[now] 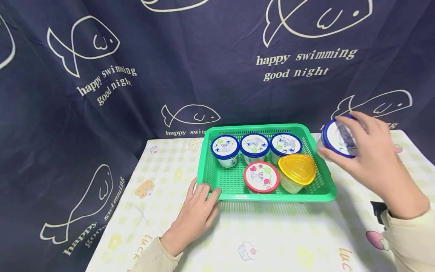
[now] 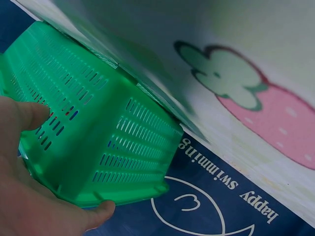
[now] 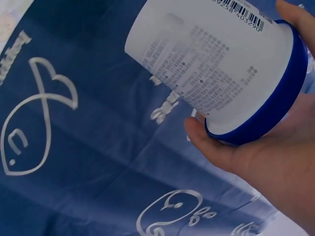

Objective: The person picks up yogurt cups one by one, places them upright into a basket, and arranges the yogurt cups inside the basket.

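Observation:
My right hand (image 1: pixel 372 156) holds a white tub with a blue lid (image 1: pixel 341 136) above the table, beyond the basket's right end. The right wrist view shows the tub (image 3: pixel 211 64) tilted, its side printed with small text and a barcode, with fingers gripping around the blue lid. My left hand (image 1: pixel 194 215) grips the front left corner of a green basket (image 1: pixel 234 197). In that basket stand three blue-lidded tubs in a back row, the left one (image 1: pixel 225 146) included. Nearer the front are a red-lidded tub (image 1: pixel 261 177) and a yellow-lidded container (image 1: pixel 296 170).
A pale checked tablecloth (image 1: pixel 176 177) with cake and fruit prints covers the table. Behind it hangs a dark blue curtain (image 1: pixel 204 56) with white fish and lettering. A small black object (image 1: pixel 378 212) lies by the right wrist.

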### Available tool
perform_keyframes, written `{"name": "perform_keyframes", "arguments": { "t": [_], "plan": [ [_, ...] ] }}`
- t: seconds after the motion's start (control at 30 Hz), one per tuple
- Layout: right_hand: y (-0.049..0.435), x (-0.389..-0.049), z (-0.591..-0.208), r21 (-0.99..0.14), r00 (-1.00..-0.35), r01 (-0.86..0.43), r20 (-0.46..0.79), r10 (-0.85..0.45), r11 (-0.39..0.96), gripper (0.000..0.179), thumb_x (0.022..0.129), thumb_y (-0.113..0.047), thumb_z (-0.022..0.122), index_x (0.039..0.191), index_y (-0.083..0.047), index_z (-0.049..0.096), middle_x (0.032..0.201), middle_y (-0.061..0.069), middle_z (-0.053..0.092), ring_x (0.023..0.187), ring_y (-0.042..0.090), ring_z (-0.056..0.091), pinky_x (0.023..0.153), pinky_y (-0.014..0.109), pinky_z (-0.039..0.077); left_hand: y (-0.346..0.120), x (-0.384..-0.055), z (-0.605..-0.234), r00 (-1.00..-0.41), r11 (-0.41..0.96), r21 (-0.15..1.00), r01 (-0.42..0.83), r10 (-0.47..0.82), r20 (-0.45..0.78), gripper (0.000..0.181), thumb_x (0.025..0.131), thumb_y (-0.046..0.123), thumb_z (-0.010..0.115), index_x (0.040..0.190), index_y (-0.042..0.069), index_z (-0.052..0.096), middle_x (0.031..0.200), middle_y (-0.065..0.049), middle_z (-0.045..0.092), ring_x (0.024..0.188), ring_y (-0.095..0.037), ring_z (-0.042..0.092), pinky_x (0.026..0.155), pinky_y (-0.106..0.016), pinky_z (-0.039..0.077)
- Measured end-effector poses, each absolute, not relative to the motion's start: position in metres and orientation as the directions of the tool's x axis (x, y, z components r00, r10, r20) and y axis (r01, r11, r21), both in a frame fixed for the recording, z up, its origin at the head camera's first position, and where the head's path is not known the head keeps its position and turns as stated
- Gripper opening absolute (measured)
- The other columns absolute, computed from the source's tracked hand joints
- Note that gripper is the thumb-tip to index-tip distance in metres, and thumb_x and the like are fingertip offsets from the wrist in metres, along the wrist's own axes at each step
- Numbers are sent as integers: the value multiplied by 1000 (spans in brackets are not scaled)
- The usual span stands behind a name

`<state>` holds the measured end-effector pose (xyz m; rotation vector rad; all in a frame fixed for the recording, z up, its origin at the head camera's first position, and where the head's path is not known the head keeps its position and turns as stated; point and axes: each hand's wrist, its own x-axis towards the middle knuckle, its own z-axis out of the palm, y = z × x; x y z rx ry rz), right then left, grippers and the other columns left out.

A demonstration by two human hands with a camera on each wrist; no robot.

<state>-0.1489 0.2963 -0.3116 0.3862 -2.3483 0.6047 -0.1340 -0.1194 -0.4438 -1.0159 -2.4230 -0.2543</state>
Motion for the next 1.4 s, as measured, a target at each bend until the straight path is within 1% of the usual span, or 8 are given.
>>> {"name": "perform_keyframes", "arguments": {
  "t": [0.13, 0.23, 0.37, 0.57, 0.73, 0.97, 1.17, 1.4],
  "plan": [
    [273, -143, -308, -280, -701, -498, 688, -190, 821, 81, 62, -26, 90, 133, -4, 59, 140, 30, 45, 125, 56, 36, 107, 65, 29, -123, -134, -442, -600, 709, -27, 705, 616, 510, 32, 95, 22, 60, 125, 12, 57, 100, -6, 51, 104, -28, 51, 116, -62, 21],
    [257, -135, -305, -251, -677, -539, 697, -236, 804, 78, 72, -46, 84, 133, -5, 60, 140, 30, 45, 125, 53, 37, 102, 65, 34, -124, -133, -441, -603, 709, -25, 705, 617, 506, 32, 95, 21, 60, 125, 12, 57, 100, -5, 51, 104, -27, 50, 117, -61, 20],
    [238, -119, -303, -216, -648, -582, 706, -286, 784, 82, 85, -71, 58, 133, -6, 60, 142, 29, 45, 126, 51, 38, 105, 60, 36, -124, -133, -441, -604, 708, -24, 706, 620, 501, 32, 95, 22, 61, 125, 12, 58, 101, -5, 51, 105, -27, 50, 116, -62, 22],
    [216, -101, -305, -219, -659, -625, 664, -355, 749, 78, 86, -70, 57, 138, -12, 58, 147, 19, 44, 132, 42, 37, 112, 44, 33, -124, -134, -439, -612, 711, -22, 703, 621, 490, 33, 95, 22, 62, 126, 12, 58, 102, -5, 52, 109, -27, 50, 118, -60, 19],
    [199, -102, -311, -202, -629, -670, 665, -402, 714, 74, 88, -67, 59, 137, -12, 59, 147, 14, 45, 132, 37, 39, 113, 29, 29, -122, -135, -441, -610, 714, -47, 699, 629, 481, 32, 96, 24, 61, 126, 13, 57, 103, -5, 52, 110, -27, 50, 118, -59, 18],
    [170, -124, -313, -164, -616, -714, 608, -500, 680, 72, 80, -51, 77, 140, -16, 56, 147, 12, 45, 133, 34, 39, 102, 51, 39, -121, -135, -444, -614, 718, -70, 692, 637, 465, 32, 97, 26, 58, 127, 14, 56, 105, -4, 52, 111, -26, 50, 119, -57, 17],
    [145, -143, -309, -178, -642, -722, 532, -552, 668, 74, 82, -51, 76, 144, -19, 50, 150, 9, 40, 137, 29, 36, 104, 50, 42, -120, -134, -444, -615, 716, -73, 694, 642, 458, 33, 98, 27, 57, 128, 15, 55, 106, -5, 53, 112, -26, 49, 119, -57, 18],
    [111, -160, -308, -185, -650, -717, 524, -550, 672, 80, 84, -59, 71, 146, -16, 48, 145, 14, 45, 134, 30, 39, 106, 53, 43, -124, -133, -443, -615, 726, -68, 684, 624, 482, 30, 97, 25, 58, 125, 15, 55, 105, -4, 52, 109, -25, 50, 119, -58, 19]
  ]
}}
